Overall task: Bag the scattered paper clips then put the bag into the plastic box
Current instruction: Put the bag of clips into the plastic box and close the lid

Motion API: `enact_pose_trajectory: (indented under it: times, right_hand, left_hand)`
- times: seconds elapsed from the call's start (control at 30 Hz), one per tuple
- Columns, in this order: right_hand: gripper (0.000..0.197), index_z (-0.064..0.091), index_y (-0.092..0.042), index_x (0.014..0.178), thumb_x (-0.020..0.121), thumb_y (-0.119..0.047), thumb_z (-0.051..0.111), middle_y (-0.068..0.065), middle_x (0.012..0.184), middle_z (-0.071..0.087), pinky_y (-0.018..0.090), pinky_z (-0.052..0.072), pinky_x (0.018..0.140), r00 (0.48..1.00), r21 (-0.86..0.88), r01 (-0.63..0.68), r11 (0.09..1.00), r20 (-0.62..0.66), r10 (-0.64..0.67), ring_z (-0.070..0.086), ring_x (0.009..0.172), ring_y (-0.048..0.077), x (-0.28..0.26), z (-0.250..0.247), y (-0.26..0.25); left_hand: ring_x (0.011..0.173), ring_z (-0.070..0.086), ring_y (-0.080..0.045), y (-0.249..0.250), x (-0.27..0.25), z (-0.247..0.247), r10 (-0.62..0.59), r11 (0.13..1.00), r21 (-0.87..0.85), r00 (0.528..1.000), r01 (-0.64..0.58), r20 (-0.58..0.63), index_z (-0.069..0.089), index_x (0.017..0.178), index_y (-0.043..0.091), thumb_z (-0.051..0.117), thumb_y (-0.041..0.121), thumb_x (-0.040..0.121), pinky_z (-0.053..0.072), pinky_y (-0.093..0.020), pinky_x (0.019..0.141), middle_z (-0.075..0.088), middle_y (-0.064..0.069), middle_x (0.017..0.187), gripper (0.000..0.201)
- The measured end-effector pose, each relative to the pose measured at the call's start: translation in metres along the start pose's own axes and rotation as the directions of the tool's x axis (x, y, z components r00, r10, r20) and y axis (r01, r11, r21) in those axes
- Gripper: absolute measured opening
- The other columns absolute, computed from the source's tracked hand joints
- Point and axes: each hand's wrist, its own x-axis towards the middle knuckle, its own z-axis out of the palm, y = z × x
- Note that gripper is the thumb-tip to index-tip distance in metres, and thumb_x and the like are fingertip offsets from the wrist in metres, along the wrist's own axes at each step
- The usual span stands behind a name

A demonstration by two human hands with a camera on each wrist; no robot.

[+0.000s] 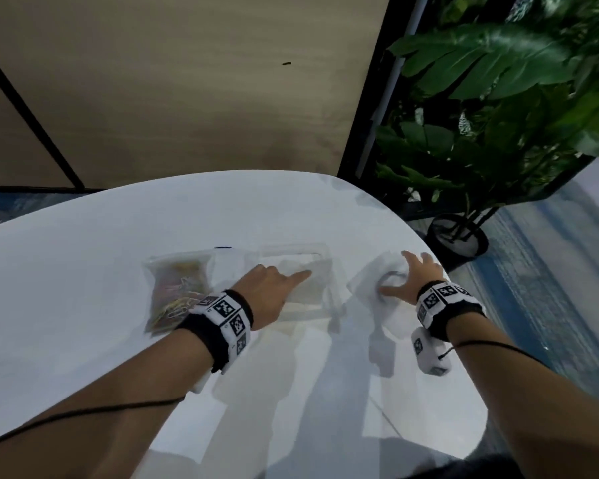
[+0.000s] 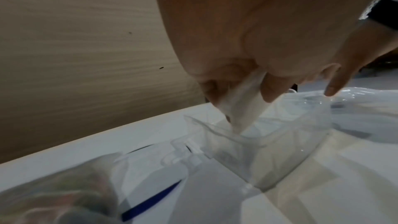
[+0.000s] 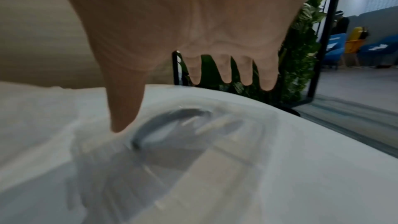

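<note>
A clear zip bag (image 1: 177,288) filled with coloured paper clips lies flat on the white table, left of my left wrist; its blue zip line shows on the bag (image 2: 148,200) in the left wrist view. The clear plastic box (image 1: 293,248) stands open in the middle. My left hand (image 1: 291,276) is over the box (image 2: 269,159) and pinches a white sheet (image 2: 243,108) that hangs into it; paper or plastic, I cannot tell. My right hand (image 1: 407,274) is spread over the clear lid (image 1: 363,288), thumb on the lid (image 3: 193,142) beside its grey handle (image 3: 168,117).
The round table's edge (image 1: 464,305) curves close past my right hand. A potted plant (image 1: 498,115) in a black pot stands on the floor beyond it. A beige wall panel (image 1: 187,81) rises behind the table.
</note>
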Motion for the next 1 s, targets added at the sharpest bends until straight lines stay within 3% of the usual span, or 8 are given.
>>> enact_pose_trajectory:
  times: [0.13, 0.23, 0.4, 0.53, 0.6, 0.8, 0.9, 1.0]
  right_hand:
    - [0.13, 0.013, -0.028, 0.15, 0.047, -0.074, 0.078, 0.016, 0.151, 0.027, 0.052, 0.036, 0.109, 0.99, 0.076, -0.062, 0.995, 0.133, 0.052, 0.033, 0.137, 0.041, -0.001, 0.016, 0.025]
    - [0.131, 0.017, -0.026, 0.149, 0.044, -0.073, 0.079, 0.015, 0.144, 0.035, 0.052, 0.039, 0.105, 0.993, 0.094, -0.063, 0.994, 0.103, 0.053, 0.04, 0.131, 0.039, -0.003, 0.014, 0.023]
    - [0.122, 0.03, -0.023, 0.137, 0.039, -0.078, 0.076, 0.016, 0.133, 0.041, 0.048, 0.039, 0.099, 0.987, -0.009, -0.154, 0.988, 0.041, 0.154, 0.04, 0.126, 0.039, -0.009, 0.013, 0.019]
    - [0.089, 0.038, -0.021, 0.135, 0.065, -0.055, 0.081, 0.019, 0.135, 0.038, 0.045, 0.046, 0.089, 0.979, 0.221, -0.192, 0.956, -0.023, 0.202, 0.05, 0.117, 0.041, 0.001, -0.008, 0.024]
    - [0.058, 0.045, -0.02, 0.129, 0.082, -0.043, 0.071, 0.02, 0.135, 0.04, 0.039, 0.044, 0.079, 0.981, 0.314, -0.126, 0.941, -0.099, 0.165, 0.054, 0.112, 0.041, 0.005, -0.023, 0.022]
    - [0.027, 0.058, -0.016, 0.12, 0.096, -0.024, 0.048, 0.016, 0.114, 0.063, 0.031, 0.039, 0.074, 0.897, 0.478, 0.132, 0.869, -0.43, 0.1, 0.059, 0.103, 0.036, -0.008, -0.064, -0.018]
    - [0.028, 0.061, -0.016, 0.116, 0.095, -0.03, 0.05, 0.009, 0.099, 0.069, 0.033, 0.051, 0.076, 0.867, 0.626, 0.336, 0.704, -0.498, 0.028, 0.067, 0.085, 0.027, -0.019, -0.073, -0.046]
    - [0.024, 0.062, -0.012, 0.116, 0.094, -0.017, 0.054, 0.004, 0.081, 0.067, 0.03, 0.053, 0.061, 0.938, 0.847, 0.33, 0.417, -0.343, -0.045, 0.062, 0.055, 0.011, -0.027, -0.063, -0.076]
  left_hand:
    - [0.101, 0.062, -0.031, 0.008, 0.011, -0.001, 0.01, 0.999, 0.048, 0.995, -0.014, 0.097, 0.039, 0.145, 0.031, 0.028, 0.024, 0.103, 0.034, -0.036, 0.099, 0.071, -0.011, 0.108, 0.044]
    - [0.095, 0.061, -0.028, 0.007, 0.023, -0.003, -0.02, 1.0, 0.022, 0.987, 0.017, 0.157, 0.059, 0.108, 0.018, 0.026, 0.037, 0.104, 0.039, -0.039, 0.095, 0.068, -0.008, 0.103, 0.038]
    - [0.073, 0.052, -0.026, -0.002, 0.047, 0.01, -0.14, 0.944, -0.271, 0.971, 0.19, 0.194, 0.042, 0.064, 0.012, 0.038, 0.036, 0.101, 0.039, -0.032, 0.067, 0.049, -0.004, 0.07, 0.044]
    - [0.086, 0.06, -0.029, -0.012, 0.062, 0.012, -0.193, 0.9, -0.367, 0.97, 0.235, 0.149, 0.056, 0.1, 0.011, 0.052, 0.023, 0.094, 0.044, -0.031, 0.073, 0.063, -0.008, 0.093, 0.014]
    - [0.086, 0.061, -0.028, -0.017, 0.068, 0.013, -0.238, 0.878, -0.419, 0.971, 0.23, 0.034, 0.05, 0.12, 0.019, 0.062, 0.02, 0.087, 0.045, -0.032, 0.072, 0.064, -0.007, 0.096, 0.034]
    - [0.108, 0.059, -0.029, -0.021, 0.077, 0.018, -0.183, 0.952, -0.275, 0.971, 0.136, -0.153, 0.064, 0.124, 0.022, 0.053, 0.023, 0.097, 0.044, -0.039, 0.096, 0.065, -0.005, 0.116, 0.029]
    - [0.122, 0.051, -0.03, -0.026, 0.072, 0.023, -0.174, 0.962, -0.236, 0.976, 0.141, -0.127, 0.051, 0.142, 0.023, 0.054, 0.03, 0.097, 0.036, -0.041, 0.105, 0.055, -0.007, 0.132, 0.046]
    - [0.117, 0.052, -0.029, -0.039, 0.061, 0.013, -0.22, 0.923, -0.361, 0.949, 0.129, -0.225, 0.053, 0.139, 0.02, 0.065, 0.032, 0.091, 0.036, -0.041, 0.104, 0.056, -0.007, 0.123, 0.051]
